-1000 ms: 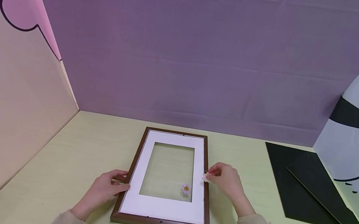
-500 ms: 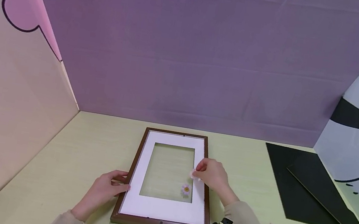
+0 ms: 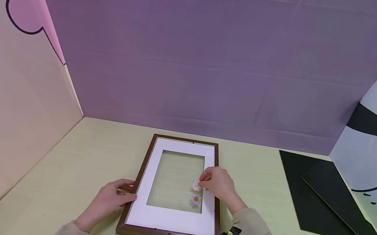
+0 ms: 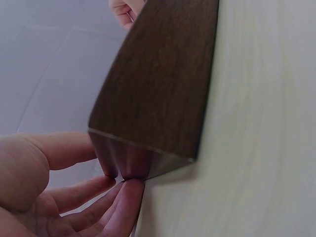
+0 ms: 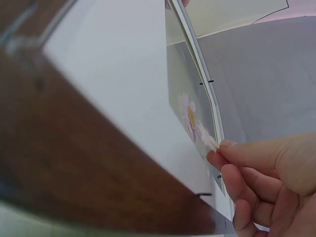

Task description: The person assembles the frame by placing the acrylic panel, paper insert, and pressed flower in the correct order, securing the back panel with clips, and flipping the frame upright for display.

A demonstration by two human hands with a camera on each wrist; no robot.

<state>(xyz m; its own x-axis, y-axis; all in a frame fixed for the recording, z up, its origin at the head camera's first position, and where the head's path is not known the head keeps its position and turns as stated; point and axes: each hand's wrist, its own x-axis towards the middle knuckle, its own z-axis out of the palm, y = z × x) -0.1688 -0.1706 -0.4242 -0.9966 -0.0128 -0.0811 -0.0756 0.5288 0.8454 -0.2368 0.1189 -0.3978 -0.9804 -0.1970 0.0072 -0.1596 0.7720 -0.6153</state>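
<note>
Head view: right hand [image 3: 218,182] pinching a pale pink petalled flower [image 3: 196,185] over a brown wooden rectangular picture frame [image 3: 151,233].
The pink flower is at three o'clock in the clear window [image 3: 175,177], near a lilac, yellow-centred flower [image 3: 195,199] at four; the left hand [image 3: 111,195] grips the frame's edge at eight o'clock.

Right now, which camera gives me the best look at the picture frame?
The head view: it shows nearly the whole brown frame from above, the left hand and right hand covering only bits of its sides. The left wrist view shows just one corner and a side; the right wrist view, a blurred, close part with white border.
</note>
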